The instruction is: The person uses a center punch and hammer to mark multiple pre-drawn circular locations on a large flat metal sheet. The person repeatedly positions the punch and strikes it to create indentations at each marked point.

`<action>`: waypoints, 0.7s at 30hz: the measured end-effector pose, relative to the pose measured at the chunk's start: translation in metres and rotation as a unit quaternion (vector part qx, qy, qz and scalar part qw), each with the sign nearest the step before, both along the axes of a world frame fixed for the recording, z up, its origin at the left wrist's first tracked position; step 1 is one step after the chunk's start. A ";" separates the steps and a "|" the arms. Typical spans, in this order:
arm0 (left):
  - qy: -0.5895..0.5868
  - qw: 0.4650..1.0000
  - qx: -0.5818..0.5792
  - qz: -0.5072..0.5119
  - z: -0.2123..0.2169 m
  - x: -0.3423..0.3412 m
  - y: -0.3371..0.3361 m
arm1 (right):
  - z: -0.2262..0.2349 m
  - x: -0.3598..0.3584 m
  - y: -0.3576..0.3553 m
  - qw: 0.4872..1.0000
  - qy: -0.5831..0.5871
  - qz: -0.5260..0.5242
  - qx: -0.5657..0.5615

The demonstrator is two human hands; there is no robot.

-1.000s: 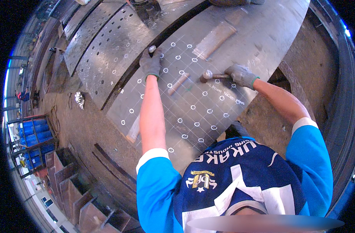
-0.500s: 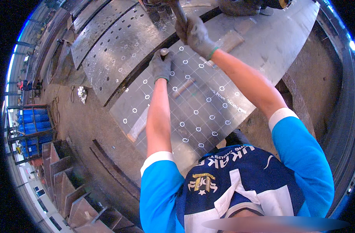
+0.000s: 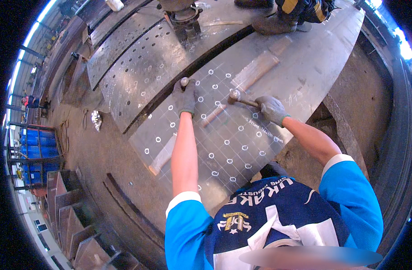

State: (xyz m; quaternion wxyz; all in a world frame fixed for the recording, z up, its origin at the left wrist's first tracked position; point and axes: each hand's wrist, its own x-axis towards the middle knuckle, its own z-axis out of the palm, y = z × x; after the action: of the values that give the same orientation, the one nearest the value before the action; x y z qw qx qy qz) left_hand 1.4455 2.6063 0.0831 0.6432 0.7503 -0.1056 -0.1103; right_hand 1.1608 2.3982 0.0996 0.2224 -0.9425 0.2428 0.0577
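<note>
My left hand is wrapped round a metal tool, its round end poking up over the plate. My right hand grips the hammer, head over the plate too; beyond stands a co-worker's boot.

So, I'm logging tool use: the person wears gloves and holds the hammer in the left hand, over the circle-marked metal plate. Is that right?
One slip: the head view shows the hammer in the right hand, not the left. The gloves and the circle-marked metal plate are correct.
</note>
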 end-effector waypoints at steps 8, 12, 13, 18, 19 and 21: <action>-0.040 0.998 0.043 0.005 -0.011 -0.020 0.030 | -0.016 -0.012 -0.004 0.993 -0.107 0.029 -0.047; -0.006 0.999 0.039 0.000 -0.003 -0.024 0.028 | -0.028 -0.012 -0.008 0.995 -0.085 0.023 -0.047; -0.023 0.998 0.051 -0.004 -0.001 -0.025 0.027 | -0.029 -0.013 -0.008 0.994 -0.095 0.026 -0.046; 0.007 0.998 0.050 -0.024 0.000 -0.034 0.029 | -0.028 -0.014 -0.006 0.992 -0.116 0.024 -0.050; 0.014 0.999 0.036 -0.027 -0.002 -0.034 0.029 | -0.026 -0.013 -0.005 0.994 -0.097 0.028 -0.042; 0.039 0.999 0.010 -0.033 -0.008 -0.033 0.030 | -0.022 -0.012 -0.005 0.996 -0.072 0.037 -0.043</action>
State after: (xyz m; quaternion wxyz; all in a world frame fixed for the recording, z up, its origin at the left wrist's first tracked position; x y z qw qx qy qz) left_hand 1.4128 2.6366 0.0755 0.6356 0.7476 -0.1044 -0.1619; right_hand 1.1487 2.3934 0.0780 0.1962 -0.9612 0.1936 -0.0132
